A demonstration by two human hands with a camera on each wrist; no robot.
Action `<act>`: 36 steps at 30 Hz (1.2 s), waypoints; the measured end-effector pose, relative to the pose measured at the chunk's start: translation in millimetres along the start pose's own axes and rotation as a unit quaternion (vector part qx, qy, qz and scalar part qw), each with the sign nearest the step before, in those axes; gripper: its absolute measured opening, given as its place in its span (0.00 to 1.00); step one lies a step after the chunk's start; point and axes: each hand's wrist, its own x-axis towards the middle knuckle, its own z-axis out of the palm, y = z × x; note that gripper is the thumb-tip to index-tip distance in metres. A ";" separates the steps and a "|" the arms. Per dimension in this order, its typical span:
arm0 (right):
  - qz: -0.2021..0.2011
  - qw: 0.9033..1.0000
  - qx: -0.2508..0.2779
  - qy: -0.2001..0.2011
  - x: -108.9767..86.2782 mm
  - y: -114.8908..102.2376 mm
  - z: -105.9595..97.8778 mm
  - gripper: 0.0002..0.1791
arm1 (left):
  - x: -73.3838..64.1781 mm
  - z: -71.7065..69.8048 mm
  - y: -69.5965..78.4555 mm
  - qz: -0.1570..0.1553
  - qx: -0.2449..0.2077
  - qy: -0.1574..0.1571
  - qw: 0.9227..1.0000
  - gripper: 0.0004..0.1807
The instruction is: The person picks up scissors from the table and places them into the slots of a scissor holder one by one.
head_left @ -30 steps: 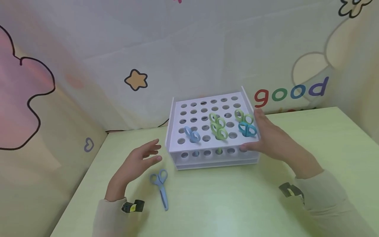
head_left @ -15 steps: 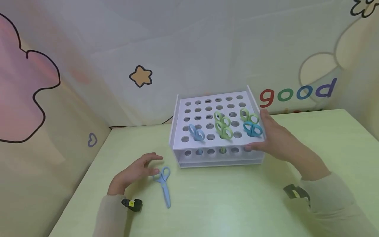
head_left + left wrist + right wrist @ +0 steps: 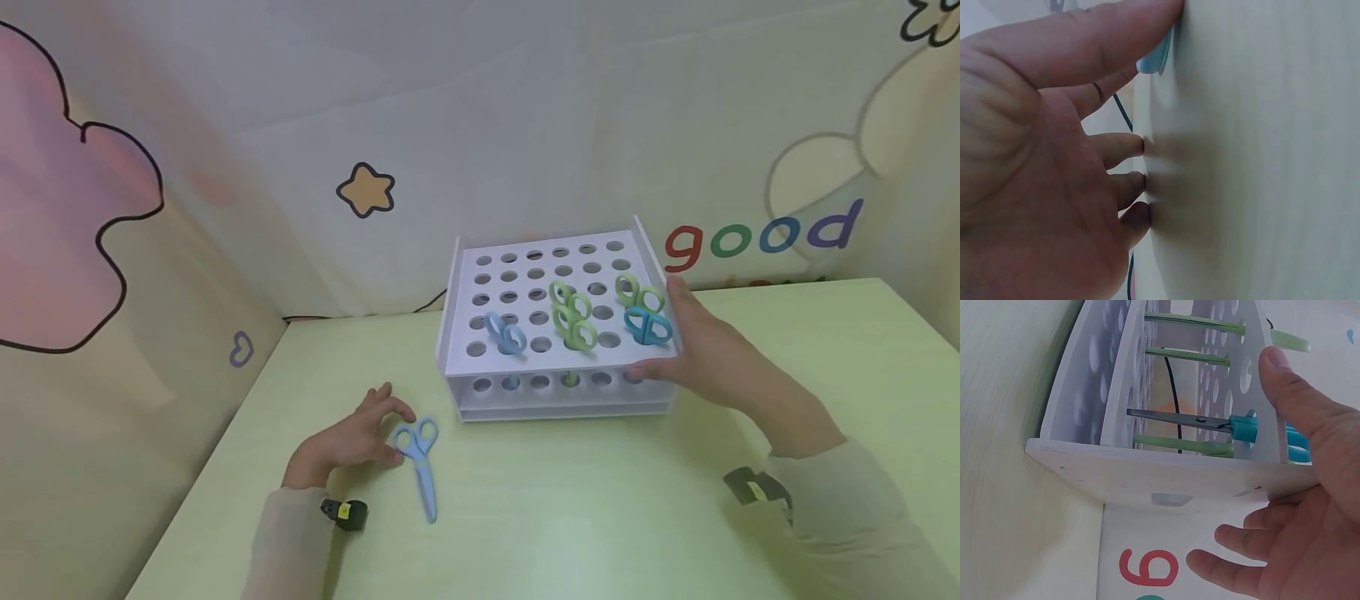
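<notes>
My left hand [image 3: 358, 437] is at the light-blue scissors [image 3: 422, 467] lying on the table. Thumb and index finger stand apart at either side of their left handle ring; in the left wrist view the thumb hides most of the scissors [image 3: 1155, 59], and the other fingertips touch the tabletop. My right hand [image 3: 708, 354] holds the white rack [image 3: 540, 367] by its right front corner, thumb over the top plate's front edge, fingers against the outer side. Light-blue scissors [image 3: 506, 335], several green scissors [image 3: 573, 325] and teal-handled scissors [image 3: 1244, 428] stand in its holes, handles up.
The pale green table [image 3: 525, 517] reaches a printed cloth wall [image 3: 510, 125] close behind the rack. A thin dark cable [image 3: 431, 302] runs along the table's back edge. Black wrist cameras [image 3: 347, 512] sit on both sleeves.
My left hand has come down from above the table to the loose scissors' handles. The right hand keeps its hold on the rack, and the head view has shifted slightly.
</notes>
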 end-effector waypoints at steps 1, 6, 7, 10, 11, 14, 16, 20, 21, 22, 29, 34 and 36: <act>0.002 1.000 0.000 -0.002 -0.2 -0.2 -0.1 0.76 | 0.1 0.6 0.8 -0.001 0.002 0.002 1.000 0.24; -0.003 1.000 0.010 -0.003 -1.1 -1.3 -0.9 0.74 | -0.1 1.0 5.0 -0.010 0.014 0.003 1.000 0.19; -0.003 1.000 0.011 -0.003 -1.2 -1.1 -1.0 0.74 | 0.3 1.0 5.6 -0.013 0.016 0.004 1.000 0.19; -0.001 1.000 0.013 -0.003 -1.0 -1.1 -1.0 0.74 | 1.2 1.6 7.3 -0.020 0.018 0.007 1.000 0.17; 0.000 1.000 0.013 -0.003 -0.8 -1.4 -1.0 0.74 | 1.6 1.9 7.5 -0.025 0.019 0.010 0.999 0.17; 0.003 1.000 0.016 -0.005 -0.9 -2.9 -1.1 0.74 | 2.9 2.9 8.5 -0.037 0.030 0.019 0.999 0.17; 0.005 1.000 0.016 -0.005 -1.4 -3.2 -1.3 0.74 | 4.3 3.7 9.4 -0.044 0.046 0.026 0.998 0.17; 0.007 1.000 0.014 -0.006 -1.6 -3.7 -1.3 0.74 | 5.7 3.9 10.2 -0.035 0.067 0.043 0.996 0.17; 0.008 1.000 0.014 -0.006 -1.3 -3.8 -1.1 0.74 | 5.8 3.6 10.0 -0.028 0.070 0.049 0.996 0.17; 0.008 1.000 0.013 -0.006 -1.0 -3.5 -1.1 0.75 | 5.9 3.2 9.9 -0.017 0.069 0.053 0.996 0.16; 0.010 1.000 0.013 -0.004 -0.5 -3.1 -1.1 0.75 | 6.8 2.4 8.9 0.029 0.007 0.077 0.997 0.15; 0.013 1.000 0.017 -0.007 -1.7 -4.0 -1.6 0.75 | 8.5 3.7 9.0 0.039 -0.028 0.092 0.995 0.12; 0.014 1.000 0.017 -0.009 -2.2 -3.4 -1.6 0.76 | 9.1 3.9 10.0 0.040 -0.041 0.098 0.994 0.12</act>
